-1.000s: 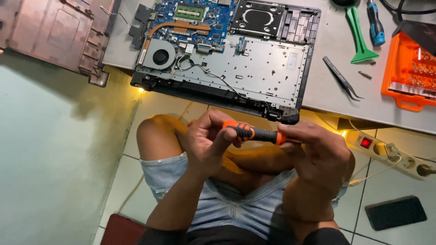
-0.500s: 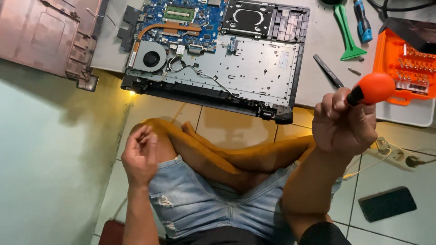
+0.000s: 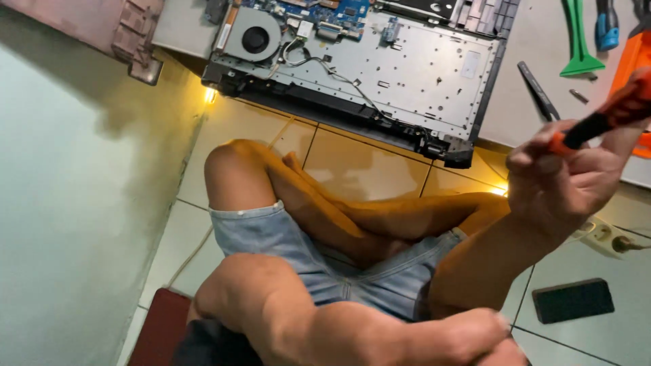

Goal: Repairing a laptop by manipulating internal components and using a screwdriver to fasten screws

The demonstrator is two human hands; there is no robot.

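Since half a second ago, the right hand is swinging out toward the table's right edge, fingers clamped round one orange-and-black screwdriver. The left hand is dropping low, near the bottom; its grip cannot be told. One opened laptop is lying across the table's front edge. Judging by this, the driver is being readied; next it needs bringing tip-down onto a screw.

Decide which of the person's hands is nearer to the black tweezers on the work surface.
Right. The right hand, gripping an orange and black screwdriver, is raised just below the tweezers. The left hand is far below, at the frame's bottom edge.
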